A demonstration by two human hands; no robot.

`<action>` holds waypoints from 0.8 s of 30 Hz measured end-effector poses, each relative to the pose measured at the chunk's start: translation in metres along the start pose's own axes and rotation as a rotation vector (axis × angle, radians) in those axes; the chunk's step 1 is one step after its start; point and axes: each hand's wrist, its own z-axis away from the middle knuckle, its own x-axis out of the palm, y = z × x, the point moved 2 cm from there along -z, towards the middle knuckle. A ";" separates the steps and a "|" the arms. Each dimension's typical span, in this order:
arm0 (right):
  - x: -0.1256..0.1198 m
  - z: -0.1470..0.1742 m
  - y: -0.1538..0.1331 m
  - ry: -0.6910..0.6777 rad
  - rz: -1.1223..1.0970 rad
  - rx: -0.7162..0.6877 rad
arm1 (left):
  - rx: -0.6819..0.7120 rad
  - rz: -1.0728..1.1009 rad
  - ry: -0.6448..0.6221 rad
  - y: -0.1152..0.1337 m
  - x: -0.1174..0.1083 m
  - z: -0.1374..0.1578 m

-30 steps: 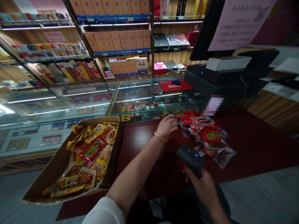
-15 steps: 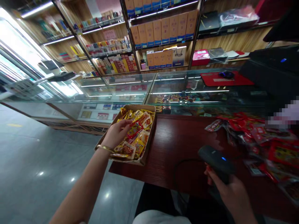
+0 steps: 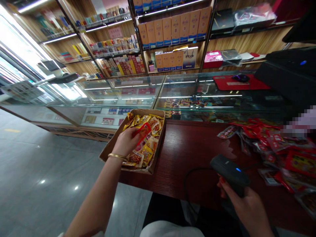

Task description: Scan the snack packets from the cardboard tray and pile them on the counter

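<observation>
My left hand (image 3: 127, 142), with a gold bangle at its wrist, is over a cardboard box (image 3: 158, 153) of yellow snack packets (image 3: 147, 154). Its fingers are closed on the edge of a red-bordered snack packet (image 3: 144, 132), which is tilted up from the others. My right hand (image 3: 247, 204) is wrapped round the handle of a dark barcode scanner (image 3: 229, 171) with a blue light on top. The scanner is above the dark wooden table, its cord (image 3: 191, 171) curving off to the left.
Many red snack packets (image 3: 274, 141) lie heaped on the wooden table (image 3: 180, 141) at right. Behind stands a glass display counter (image 3: 187, 87) with a red mat (image 3: 242, 85) and a mouse (image 3: 240, 77). Shelves of boxes (image 3: 175, 31) line the back wall.
My left hand has closed on the red-bordered packet, which was lying flat among the others, and lifted it at an angle. The scanner in my right hand has hardly moved.
</observation>
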 end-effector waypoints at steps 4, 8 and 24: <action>0.002 0.001 0.002 0.033 -0.009 -0.008 | 0.009 0.645 0.023 0.055 0.005 0.037; -0.001 0.000 0.004 0.011 -0.071 -0.008 | 0.069 1.041 -0.263 0.108 0.066 0.060; 0.008 0.002 -0.010 0.021 -0.035 -0.071 | -0.542 1.721 -0.432 0.111 0.207 0.005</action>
